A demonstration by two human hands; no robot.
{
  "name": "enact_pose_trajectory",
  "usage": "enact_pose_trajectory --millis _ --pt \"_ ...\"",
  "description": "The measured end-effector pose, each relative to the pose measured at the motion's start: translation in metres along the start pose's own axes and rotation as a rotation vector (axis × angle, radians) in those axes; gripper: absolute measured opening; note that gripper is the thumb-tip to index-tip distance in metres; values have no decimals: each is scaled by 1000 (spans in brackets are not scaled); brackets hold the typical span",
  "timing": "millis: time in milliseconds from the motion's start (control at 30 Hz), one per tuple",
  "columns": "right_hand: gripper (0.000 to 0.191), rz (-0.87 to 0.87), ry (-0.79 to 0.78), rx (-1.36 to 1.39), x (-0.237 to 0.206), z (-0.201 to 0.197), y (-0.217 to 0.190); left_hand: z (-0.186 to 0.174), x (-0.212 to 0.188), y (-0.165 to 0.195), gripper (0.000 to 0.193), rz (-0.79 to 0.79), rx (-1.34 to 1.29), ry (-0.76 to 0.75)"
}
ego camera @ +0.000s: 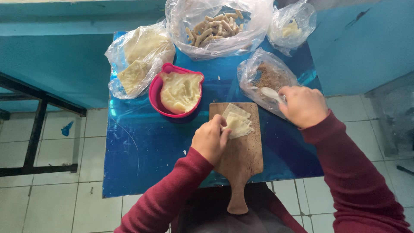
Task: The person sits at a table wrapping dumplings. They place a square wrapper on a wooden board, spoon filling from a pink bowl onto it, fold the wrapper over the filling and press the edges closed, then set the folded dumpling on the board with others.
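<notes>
- table (142, 146): glossy blue;
- bowl (156, 92): pink-red, pale yellow paste inside;
- wrappers (237, 123): cream;
- cutting board (241, 159): brown wood;
- sleeves (345, 172): maroon;
- bag filling (269, 75): perhaps brown crumbs

The spoon's (271, 93) handle was hidden in the right hand (304, 106); the board's (241, 159) near-left part lay under the left hand (210, 139).
</notes>
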State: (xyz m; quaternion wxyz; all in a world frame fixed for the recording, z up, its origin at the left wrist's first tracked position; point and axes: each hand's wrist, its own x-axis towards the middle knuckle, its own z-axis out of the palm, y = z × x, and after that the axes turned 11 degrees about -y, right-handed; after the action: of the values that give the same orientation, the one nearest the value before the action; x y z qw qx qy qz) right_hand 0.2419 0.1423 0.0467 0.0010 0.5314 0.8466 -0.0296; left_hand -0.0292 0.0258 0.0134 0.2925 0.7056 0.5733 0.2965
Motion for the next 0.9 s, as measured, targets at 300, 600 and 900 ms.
enact_pose_trajectory --millis 300,600,900 --pt "15 -17 189 17 0 -6 -2 -5 -1 -17 10 53 88 -18" --pt "15 -55 230 361 14 0 3 -13 -4 -11 22 82 101 73" --pt "20 128 45 881 -13 -10 9 -17 -11 2 30 -90 237 -4"
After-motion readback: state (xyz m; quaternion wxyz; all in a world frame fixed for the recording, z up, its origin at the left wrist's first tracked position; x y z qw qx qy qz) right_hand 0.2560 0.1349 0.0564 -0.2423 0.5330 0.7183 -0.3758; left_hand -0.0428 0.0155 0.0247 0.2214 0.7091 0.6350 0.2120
